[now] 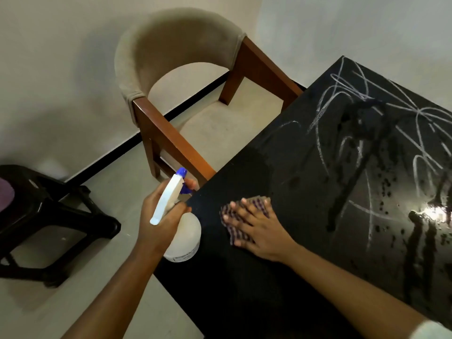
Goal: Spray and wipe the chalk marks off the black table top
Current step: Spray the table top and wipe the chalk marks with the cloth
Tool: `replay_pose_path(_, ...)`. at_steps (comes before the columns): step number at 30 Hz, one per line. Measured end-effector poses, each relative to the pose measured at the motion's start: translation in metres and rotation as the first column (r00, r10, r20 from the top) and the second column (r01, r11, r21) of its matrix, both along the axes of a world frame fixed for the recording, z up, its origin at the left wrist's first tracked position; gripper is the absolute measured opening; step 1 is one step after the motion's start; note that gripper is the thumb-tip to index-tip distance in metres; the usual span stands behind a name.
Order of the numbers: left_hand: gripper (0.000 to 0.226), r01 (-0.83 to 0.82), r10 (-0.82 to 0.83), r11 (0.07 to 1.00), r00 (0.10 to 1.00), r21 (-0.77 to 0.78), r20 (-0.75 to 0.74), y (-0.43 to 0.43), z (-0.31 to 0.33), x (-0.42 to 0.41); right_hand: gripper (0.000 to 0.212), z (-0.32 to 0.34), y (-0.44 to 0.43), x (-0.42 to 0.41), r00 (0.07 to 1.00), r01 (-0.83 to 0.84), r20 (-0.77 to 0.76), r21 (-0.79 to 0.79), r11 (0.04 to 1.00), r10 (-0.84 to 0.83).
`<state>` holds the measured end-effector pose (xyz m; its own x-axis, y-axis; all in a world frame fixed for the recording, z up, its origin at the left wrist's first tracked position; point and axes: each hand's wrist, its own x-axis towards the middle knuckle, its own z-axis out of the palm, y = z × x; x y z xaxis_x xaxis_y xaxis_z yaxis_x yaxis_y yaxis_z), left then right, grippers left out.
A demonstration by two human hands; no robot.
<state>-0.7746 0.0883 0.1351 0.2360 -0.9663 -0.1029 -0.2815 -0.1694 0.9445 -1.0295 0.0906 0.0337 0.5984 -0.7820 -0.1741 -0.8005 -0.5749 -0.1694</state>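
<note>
Your left hand [160, 216] grips the bottle [187, 237] at the counter's [244, 294] left edge, so your spread right hand [255, 227] can press the cloth [228, 212] flat.

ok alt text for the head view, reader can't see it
A person's right hand presses a checked cloth flat on a black table top while the left hand holds a white spray bottle; wet chalk marks cover the far end.
</note>
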Motion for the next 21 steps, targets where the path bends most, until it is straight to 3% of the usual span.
replay_pose_path(3, 0.045, 0.051, -0.05, 0.998, 0.998, -0.024, 0.037, -0.01, 0.0, -0.009, 0.065, 0.003, -0.092, 0.004, 0.97, 0.236, -0.048, -0.036, 0.971, -0.238)
replay_pose_path(5, 0.052, 0.069, -0.068, 0.997, 0.997, -0.033, 0.04, -0.016, -0.002, -0.015, 0.066, 0.013, -0.157, 0.003, 0.917, 0.395, -0.078, 0.03, 0.918, -0.392)
replay_pose_path(8, 0.054, 0.068, -0.068, 0.996, 0.998, -0.053, 0.011, -0.022, -0.003, -0.018, 0.062, 0.018, -0.2, 0.009, 0.859, 0.508, -0.129, 0.097, 0.856, -0.495)
replay_pose_path(11, 0.054, 0.088, -0.09, 0.994, 0.996, -0.068, -0.017, -0.023, -0.005, -0.017, 0.059, 0.017, -0.151, 0.017, 0.912, 0.4, -0.104, 0.02, 0.917, -0.396)
replay_pose_path(17, 0.061, 0.084, -0.086, 0.994, 0.996, -0.063, -0.032, -0.018, -0.003, -0.019, 0.06, 0.001, 0.037, 0.005, 0.994, 0.105, -0.036, 0.015, 0.994, -0.105)
replay_pose_path(21, 0.049, 0.065, -0.067, 0.996, 0.997, -0.066, -0.038, -0.014, 0.001, -0.021, 0.06, 0.001, 0.021, 0.001, 0.993, 0.116, -0.027, -0.004, 0.993, -0.117)
